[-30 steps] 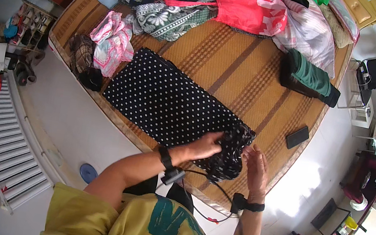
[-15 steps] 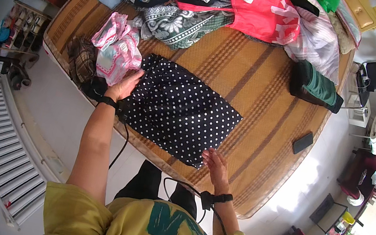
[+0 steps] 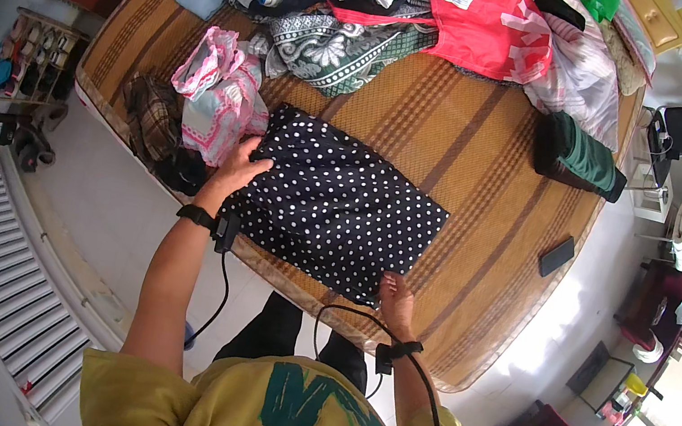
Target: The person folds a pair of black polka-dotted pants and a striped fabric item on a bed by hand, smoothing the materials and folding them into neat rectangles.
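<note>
A black garment with white polka dots (image 3: 342, 209) lies folded into a rough rectangle on the woven mat. My left hand (image 3: 236, 169) rests at its left edge, thumb held apart from the fingers. At the near right corner, my right hand (image 3: 396, 301) has its fingers curled together on the fabric. Just beyond my left hand is a crumpled pink and white patterned cloth (image 3: 223, 106), with a brown plaid cloth (image 3: 150, 114) to its left. Black wrist straps with cables sit on both wrists.
The bed's mat (image 3: 484, 229) carries a heap of clothes at its far side, including a red garment (image 3: 481, 41) and a green patterned cloth (image 3: 333, 52). To the right lie a folded dark green garment (image 3: 584, 155) and a phone (image 3: 556, 256). A white radiator (image 3: 11, 273) stands left.
My right hand has closed in on the garment's near right corner. My left hand has turned slightly, its thumb now out over the fabric. The whole view has shifted a little.
</note>
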Demonstrator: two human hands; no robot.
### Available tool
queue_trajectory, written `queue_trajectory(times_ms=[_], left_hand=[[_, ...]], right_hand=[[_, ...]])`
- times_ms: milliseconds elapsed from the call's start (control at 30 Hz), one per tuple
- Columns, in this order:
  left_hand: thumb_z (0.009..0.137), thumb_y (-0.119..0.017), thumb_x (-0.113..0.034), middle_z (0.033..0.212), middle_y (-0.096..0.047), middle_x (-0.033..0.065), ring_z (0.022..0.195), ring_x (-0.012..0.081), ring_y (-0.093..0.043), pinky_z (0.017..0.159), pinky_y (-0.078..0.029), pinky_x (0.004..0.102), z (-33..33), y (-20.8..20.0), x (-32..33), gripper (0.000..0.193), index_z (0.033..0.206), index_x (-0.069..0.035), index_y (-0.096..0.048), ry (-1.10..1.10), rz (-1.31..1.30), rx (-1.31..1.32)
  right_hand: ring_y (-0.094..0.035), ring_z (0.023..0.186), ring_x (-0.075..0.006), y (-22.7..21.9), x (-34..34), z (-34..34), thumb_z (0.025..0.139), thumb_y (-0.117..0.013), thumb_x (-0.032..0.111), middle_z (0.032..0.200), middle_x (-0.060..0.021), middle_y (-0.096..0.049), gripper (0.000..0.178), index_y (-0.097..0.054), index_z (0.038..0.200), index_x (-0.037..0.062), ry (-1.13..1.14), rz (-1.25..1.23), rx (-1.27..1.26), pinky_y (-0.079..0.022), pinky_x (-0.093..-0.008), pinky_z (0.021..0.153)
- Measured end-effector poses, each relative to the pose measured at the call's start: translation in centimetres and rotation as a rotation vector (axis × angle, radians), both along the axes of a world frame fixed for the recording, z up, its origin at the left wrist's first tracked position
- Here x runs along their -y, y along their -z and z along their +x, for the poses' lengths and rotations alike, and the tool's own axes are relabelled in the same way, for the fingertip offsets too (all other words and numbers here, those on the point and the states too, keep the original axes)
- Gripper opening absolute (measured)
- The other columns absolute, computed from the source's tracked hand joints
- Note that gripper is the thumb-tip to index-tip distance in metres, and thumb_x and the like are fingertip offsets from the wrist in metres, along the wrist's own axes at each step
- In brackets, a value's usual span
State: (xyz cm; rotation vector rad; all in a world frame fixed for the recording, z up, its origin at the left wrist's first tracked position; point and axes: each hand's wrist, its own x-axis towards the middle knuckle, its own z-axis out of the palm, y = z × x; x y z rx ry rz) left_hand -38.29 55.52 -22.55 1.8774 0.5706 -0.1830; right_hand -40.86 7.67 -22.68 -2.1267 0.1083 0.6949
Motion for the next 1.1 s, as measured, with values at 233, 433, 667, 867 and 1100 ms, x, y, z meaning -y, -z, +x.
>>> queue_trajectory(times_ms=[233, 433, 667, 867, 1100], left_hand=[[0.080, -0.082, -0.030, 0.132, -0.059, 0.0196, 0.125, 0.0395, -0.053, 0.106, -0.043, 0.0473, -1.4, 3.1, 0.3, 0.074, 0.141, -0.005, -0.049, -0.104, 0.609, 0.132], [0.080, -0.079, -0.045, 0.133, -0.059, 0.0244, 0.121, 0.0421, -0.057, 0.102, -0.047, 0.0479, -3.9, 2.9, 3.9, 0.078, 0.137, 0.000, -0.049, -0.168, 0.626, -0.202], [0.080, -0.075, -0.054, 0.122, -0.064, 0.0315, 0.115, 0.0447, -0.062, 0.098, -0.049, 0.0480, -5.4, 2.4, 7.1, 0.076, 0.123, 0.007, -0.059, -0.139, 0.393, -0.403], [0.082, -0.079, -0.030, 0.124, -0.062, 0.0229, 0.113, 0.0411, -0.061, 0.098, -0.049, 0.0466, -7.4, 1.2, 16.5, 0.060, 0.130, -0.002, -0.054, -0.171, 0.309, -0.206], [0.076, -0.084, -0.028, 0.154, -0.040, 0.0094, 0.143, 0.0318, -0.036, 0.116, -0.033, 0.0503, -8.9, -2.8, 20.1, 0.082, 0.145, -0.011, -0.044, 0.787, 0.638, 0.393]], right_hand=[[-0.054, 0.123, -0.0311, 0.8, 0.1, 0.1, 0.088, -0.070, 0.010, 0.133, -0.0211, -0.052, 0.050, -0.051, 0.133, 0.0010, 0.065, -0.250, 0.425, -0.045, -0.0410, 0.103], [-0.067, 0.096, -0.0243, 3.1, -0.8, -0.8, 0.082, -0.082, 0.017, 0.111, -0.0128, -0.070, 0.058, -0.056, 0.130, -0.0018, 0.651, 0.134, -0.168, -0.053, -0.0353, 0.087], [-0.071, 0.081, -0.0226, 2.4, 5.9, 1.4, 0.085, -0.078, 0.021, 0.089, -0.0148, -0.076, 0.030, -0.071, 0.103, -0.0027, 0.255, -0.043, -0.027, -0.054, -0.0373, 0.072], [-0.070, 0.079, -0.0363, -0.9, 12.9, 5.7, 0.087, -0.072, 0.016, 0.088, -0.0191, -0.073, 0.030, -0.067, 0.111, -0.0009, 0.233, -0.466, 0.264, -0.055, -0.0426, 0.073], [-0.043, 0.137, -0.0349, -4.9, 13.0, 3.5, 0.068, -0.083, 0.013, 0.146, -0.0130, -0.048, 0.074, -0.055, 0.137, 0.0114, -0.633, -0.392, 0.541, -0.037, -0.0493, 0.113]])
